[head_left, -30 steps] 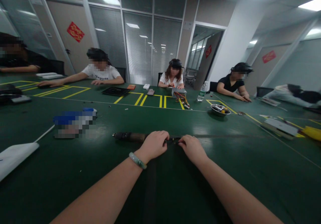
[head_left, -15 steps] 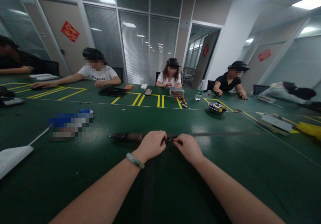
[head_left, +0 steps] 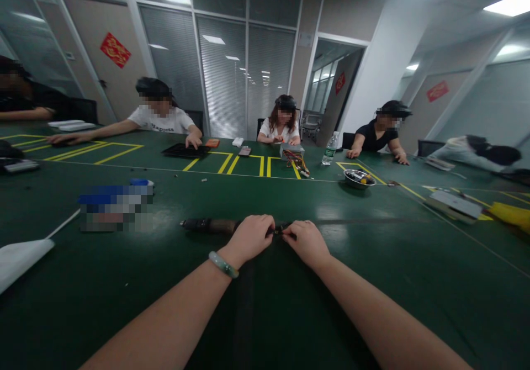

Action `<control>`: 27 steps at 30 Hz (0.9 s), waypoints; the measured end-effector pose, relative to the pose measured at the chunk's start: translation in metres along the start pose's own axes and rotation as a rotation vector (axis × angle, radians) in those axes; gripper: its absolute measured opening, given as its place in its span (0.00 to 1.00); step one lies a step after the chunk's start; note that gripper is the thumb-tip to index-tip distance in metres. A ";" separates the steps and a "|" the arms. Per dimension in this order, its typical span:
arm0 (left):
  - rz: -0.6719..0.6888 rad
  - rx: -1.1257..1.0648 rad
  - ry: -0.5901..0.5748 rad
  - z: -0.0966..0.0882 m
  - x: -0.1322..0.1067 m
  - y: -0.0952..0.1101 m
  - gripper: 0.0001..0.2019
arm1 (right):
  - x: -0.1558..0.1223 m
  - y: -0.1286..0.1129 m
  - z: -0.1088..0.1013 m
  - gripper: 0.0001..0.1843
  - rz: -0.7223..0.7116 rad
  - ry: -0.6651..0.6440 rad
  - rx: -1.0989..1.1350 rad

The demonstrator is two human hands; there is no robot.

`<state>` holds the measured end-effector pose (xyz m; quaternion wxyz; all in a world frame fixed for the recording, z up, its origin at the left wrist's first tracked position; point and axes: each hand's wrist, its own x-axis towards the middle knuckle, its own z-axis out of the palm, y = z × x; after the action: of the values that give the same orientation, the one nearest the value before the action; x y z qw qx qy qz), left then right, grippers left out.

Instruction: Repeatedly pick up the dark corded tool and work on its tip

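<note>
A long dark brown rod-like object [head_left: 211,226] lies across the green table [head_left: 372,281] in front of me. My left hand [head_left: 250,239], with a pale green bracelet on its wrist, is closed over the object's middle. My right hand [head_left: 305,241] is closed on a small dark part [head_left: 280,230] just right of the left hand. The two hands nearly touch. What the fingers pinch is mostly hidden under them.
Several other people sit round the far side of the table. On it are a metal bowl [head_left: 356,179], a water bottle [head_left: 329,149], a grey box with coloured wires [head_left: 293,152], a black tray [head_left: 182,150], a white sheet [head_left: 20,255] and a yellow item [head_left: 511,214].
My right hand has slid left toward my left hand, closing the gap between them. The person in white across the table moved a hand onto the black tray.
</note>
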<state>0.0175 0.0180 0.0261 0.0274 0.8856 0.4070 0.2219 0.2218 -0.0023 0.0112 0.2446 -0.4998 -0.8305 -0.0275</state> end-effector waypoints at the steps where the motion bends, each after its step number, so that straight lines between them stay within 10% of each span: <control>1: 0.001 -0.002 0.000 0.000 0.000 0.000 0.06 | 0.000 0.000 0.000 0.03 0.001 -0.004 -0.001; 27: -0.020 0.005 -0.011 -0.003 0.001 0.003 0.02 | 0.006 -0.008 0.003 0.01 -0.012 0.005 -0.104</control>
<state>0.0188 0.0168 0.0304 0.0294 0.8828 0.4163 0.2159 0.2119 -0.0003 0.0126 0.2200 -0.5067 -0.8304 -0.0732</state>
